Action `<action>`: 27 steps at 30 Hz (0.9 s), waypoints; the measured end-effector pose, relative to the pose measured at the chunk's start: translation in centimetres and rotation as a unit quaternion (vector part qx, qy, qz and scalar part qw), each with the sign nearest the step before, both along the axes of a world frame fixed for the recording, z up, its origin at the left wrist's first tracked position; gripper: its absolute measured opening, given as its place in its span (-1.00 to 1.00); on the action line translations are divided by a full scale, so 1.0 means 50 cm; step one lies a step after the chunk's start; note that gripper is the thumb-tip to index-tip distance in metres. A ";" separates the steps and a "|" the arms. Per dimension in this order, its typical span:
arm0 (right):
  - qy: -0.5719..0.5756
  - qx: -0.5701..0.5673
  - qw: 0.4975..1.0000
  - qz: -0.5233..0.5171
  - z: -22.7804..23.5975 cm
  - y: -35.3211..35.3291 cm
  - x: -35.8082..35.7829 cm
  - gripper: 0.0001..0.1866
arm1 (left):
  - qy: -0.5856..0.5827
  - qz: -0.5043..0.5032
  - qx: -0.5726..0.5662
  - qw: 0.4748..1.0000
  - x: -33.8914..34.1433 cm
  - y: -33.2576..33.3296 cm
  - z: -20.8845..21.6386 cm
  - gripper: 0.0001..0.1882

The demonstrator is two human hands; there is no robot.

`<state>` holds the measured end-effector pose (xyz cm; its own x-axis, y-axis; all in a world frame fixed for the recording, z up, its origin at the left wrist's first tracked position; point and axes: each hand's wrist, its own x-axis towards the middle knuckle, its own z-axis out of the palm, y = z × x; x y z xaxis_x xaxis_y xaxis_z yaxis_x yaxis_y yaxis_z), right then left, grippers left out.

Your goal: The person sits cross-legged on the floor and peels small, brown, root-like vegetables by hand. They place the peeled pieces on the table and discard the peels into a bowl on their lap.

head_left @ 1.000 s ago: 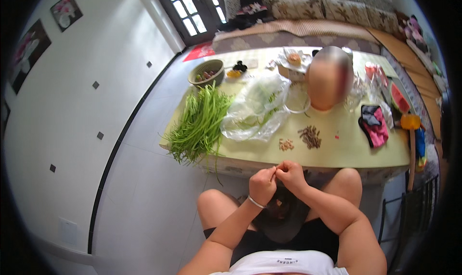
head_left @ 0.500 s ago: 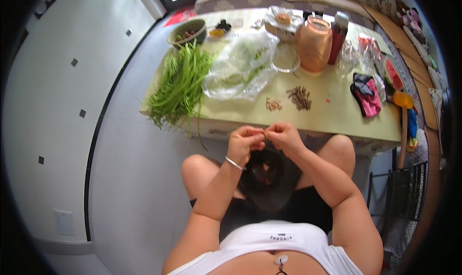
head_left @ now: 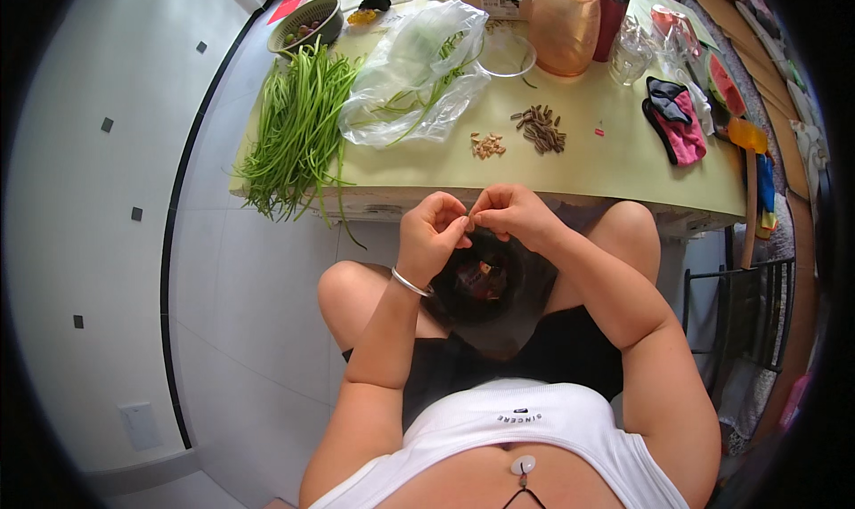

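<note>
My left hand (head_left: 432,234) and my right hand (head_left: 515,217) meet fingertip to fingertip just off the table's front edge. Both are closed in a pinch on something tiny at their tips, too small to name. Below them, between my knees, stands a dark bin with a black liner (head_left: 500,319), with some reddish and orange scraps inside. Closest to my hands on the table are a small heap of pale, tan bits (head_left: 488,146) and, to its right, a larger heap of short dark-brown sticks or pods (head_left: 541,130).
The pale table (head_left: 623,172) bears long green stalks (head_left: 298,135), a clear plastic bag (head_left: 414,86), a basket (head_left: 305,24), an orange jar (head_left: 563,26), a dark red bottle (head_left: 612,15), pink-and-black cloth (head_left: 677,122) and cut watermelon (head_left: 724,85). An orange-headed mallet (head_left: 748,137) hangs by the right edge.
The view has tipped downward, so the table things sit higher in the picture and more of the bin's inside shows. My hands stay pinched together at the fingertips.
</note>
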<state>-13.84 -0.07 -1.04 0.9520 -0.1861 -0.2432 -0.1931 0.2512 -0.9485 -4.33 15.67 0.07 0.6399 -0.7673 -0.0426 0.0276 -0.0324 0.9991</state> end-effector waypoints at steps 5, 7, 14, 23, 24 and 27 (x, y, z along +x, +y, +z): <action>0.048 -0.052 0.995 0.073 -0.013 -0.003 -0.003 -0.89 | -0.108 -0.086 0.078 0.987 0.008 0.021 -0.004 -0.96; 0.055 -0.086 0.990 0.093 -0.014 -0.007 -0.001 -0.90 | -0.165 -0.122 0.129 0.970 0.015 0.028 0.008 -0.96; 0.046 -0.254 0.959 0.118 -0.020 0.008 0.001 -0.84 | -0.264 0.061 0.050 0.961 0.059 -0.021 0.024 -0.97; 0.075 -0.298 0.940 0.145 -0.026 0.007 0.006 -0.83 | -0.454 0.020 0.097 0.886 0.114 -0.213 -0.001 -0.91; 0.088 -0.320 0.931 0.153 -0.014 0.007 0.002 -0.83 | -0.478 0.008 0.085 0.874 0.107 -0.228 -0.002 -0.91; 0.077 -0.362 0.909 0.193 -0.013 0.002 -0.008 -0.79 | -0.533 -0.023 0.054 0.844 0.081 -0.279 -0.005 -0.87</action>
